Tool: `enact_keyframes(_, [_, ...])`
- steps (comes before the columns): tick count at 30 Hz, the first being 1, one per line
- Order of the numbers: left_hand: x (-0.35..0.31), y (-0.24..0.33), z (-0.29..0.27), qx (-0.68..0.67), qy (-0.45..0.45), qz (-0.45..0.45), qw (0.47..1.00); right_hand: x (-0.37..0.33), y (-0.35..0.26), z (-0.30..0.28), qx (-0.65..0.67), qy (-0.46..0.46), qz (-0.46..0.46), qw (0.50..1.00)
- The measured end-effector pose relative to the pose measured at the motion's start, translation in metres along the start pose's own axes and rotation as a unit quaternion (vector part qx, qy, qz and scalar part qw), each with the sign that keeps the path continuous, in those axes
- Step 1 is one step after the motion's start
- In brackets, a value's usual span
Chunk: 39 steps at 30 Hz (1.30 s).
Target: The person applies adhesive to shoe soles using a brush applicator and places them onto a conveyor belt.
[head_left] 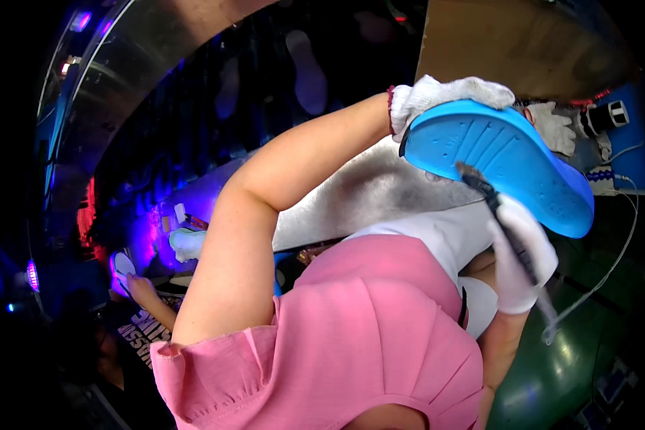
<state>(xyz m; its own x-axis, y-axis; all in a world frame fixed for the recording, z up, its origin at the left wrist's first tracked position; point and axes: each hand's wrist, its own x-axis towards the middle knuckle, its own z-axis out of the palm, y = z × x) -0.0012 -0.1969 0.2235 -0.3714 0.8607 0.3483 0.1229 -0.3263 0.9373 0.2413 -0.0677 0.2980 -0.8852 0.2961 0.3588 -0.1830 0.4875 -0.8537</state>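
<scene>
A large blue shoe sole [509,154] is held up at the upper right, tilted, its grooved face toward me. My left hand [444,97], in a white knit glove, grips it along its far left edge; the sole hides part of the fingers. In my right hand [527,247], also gloved in white, is a brush [505,218] with a dark handle. Its brownish bristle tip meets or hangs just over the sole's near edge; contact is unclear. A clear tube-like piece [549,326] trails from the handle's lower end.
Beyond my left arm runs a dark conveyor with pale soles [307,72]. A shiny metal tabletop [337,193] lies under my arms. Cardboard [509,43], a loose glove [552,127] and a thin hose [627,251] are at right. A co-worker's hand [142,289] holds a sole at left.
</scene>
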Motion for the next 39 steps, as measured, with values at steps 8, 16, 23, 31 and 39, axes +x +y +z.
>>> enact_keyframes(8, [-0.006,-0.008,-0.008,0.219,-0.07,0.139,0.963,-0.002,0.013,-0.007,-0.12,-0.042,-0.122,0.984])
enact_keyframes(16, [-0.027,-0.009,-0.027,0.201,-0.098,0.084,0.971,0.001,-0.004,-0.003,-0.186,-0.086,-0.159,0.966])
enact_keyframes(23, [-0.03,0.008,-0.033,0.235,-0.064,-0.056,0.968,-0.004,-0.005,-0.012,-0.199,-0.053,-0.199,0.958])
enact_keyframes(31, [-0.011,0.077,-0.005,-0.135,0.091,-0.445,0.88,-0.007,-0.015,-0.021,-0.257,-0.058,-0.21,0.941])
enact_keyframes(39, [-0.013,0.088,-0.014,-0.259,0.092,-0.408,0.871,0.0,-0.013,-0.029,-0.25,-0.014,-0.189,0.949])
